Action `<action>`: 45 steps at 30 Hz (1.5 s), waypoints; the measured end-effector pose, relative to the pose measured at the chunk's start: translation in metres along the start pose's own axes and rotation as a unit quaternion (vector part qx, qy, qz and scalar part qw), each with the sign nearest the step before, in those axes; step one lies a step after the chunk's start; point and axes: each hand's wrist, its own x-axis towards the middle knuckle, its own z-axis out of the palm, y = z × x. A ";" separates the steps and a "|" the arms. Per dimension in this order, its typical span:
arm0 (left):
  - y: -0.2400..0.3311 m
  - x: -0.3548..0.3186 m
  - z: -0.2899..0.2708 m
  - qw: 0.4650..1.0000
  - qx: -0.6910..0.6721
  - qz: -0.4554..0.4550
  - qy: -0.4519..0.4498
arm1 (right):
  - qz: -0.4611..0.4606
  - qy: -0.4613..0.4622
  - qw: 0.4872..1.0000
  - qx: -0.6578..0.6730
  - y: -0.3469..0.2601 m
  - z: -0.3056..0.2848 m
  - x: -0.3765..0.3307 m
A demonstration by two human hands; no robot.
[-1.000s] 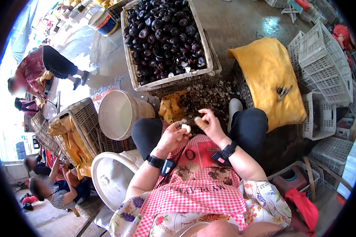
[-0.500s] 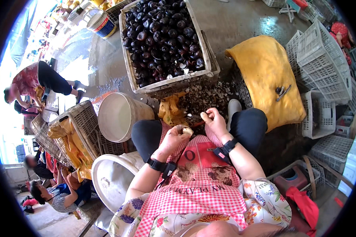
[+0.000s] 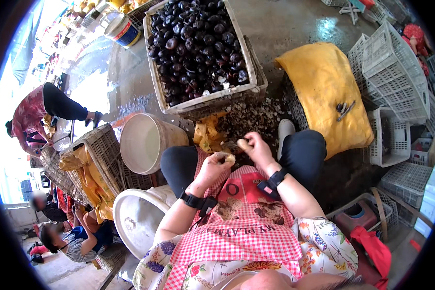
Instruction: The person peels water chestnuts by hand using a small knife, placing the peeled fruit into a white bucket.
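My left hand (image 3: pixel 213 169) is closed around a water chestnut (image 3: pixel 230 158), whose pale peeled flesh shows at the fingertips. Just to its right, my right hand (image 3: pixel 259 152) is also closed, a beige cover (image 3: pixel 245 145) on its thumb. It grips what looks like a small peeling knife, its blade a grey blur pointing left. Both hands hover between my knees, over my red checked apron (image 3: pixel 237 241). In front stands a pale crate (image 3: pixel 155 82) heaped with dark, unpeeled water chestnuts (image 3: pixel 198 48). Dark and white peelings (image 3: pixel 256 113) litter the ground below it.
On my left stand a white bucket (image 3: pixel 174 137) and a round white tub (image 3: pixel 123 220). A crate topped with a yellow sack (image 3: pixel 319 82) is at right, small tools (image 3: pixel 344 111) lying on it. Stacked crates (image 3: pixel 396 72) stand beyond. Several people work at left, one bending (image 3: pixel 31 113).
My right hand has shifted slightly left, toward the water chestnut in my left hand. My left hand has barely moved. At the far left, the bending person has leaned lower.
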 end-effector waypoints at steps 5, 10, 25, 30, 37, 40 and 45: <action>-0.006 -0.003 0.000 0.995 -0.091 -0.026 0.030 | -0.054 -0.103 0.971 0.207 -0.036 -0.008 -0.010; 0.024 -0.001 -0.003 0.978 -0.198 -0.053 -0.041 | 0.089 -0.039 0.988 0.120 0.037 0.015 0.001; 0.020 0.000 -0.012 0.907 -0.405 -0.112 -0.021 | -0.265 -0.001 0.964 -0.022 -0.063 -0.015 -0.018; 0.021 0.002 -0.016 0.925 -0.372 -0.074 -0.035 | -0.035 0.048 0.998 0.005 -0.013 -0.015 0.009; 0.023 -0.006 -0.009 0.934 -0.337 -0.111 -0.027 | -0.140 0.051 0.988 -0.037 -0.026 -0.020 0.011; 0.032 -0.012 -0.005 0.926 -0.362 -0.105 -0.023 | -0.026 0.004 1.000 0.015 -0.015 -0.018 0.007; 0.029 -0.020 -0.007 0.948 -0.312 -0.061 -0.031 | -0.251 0.003 0.968 -0.033 -0.049 -0.007 -0.010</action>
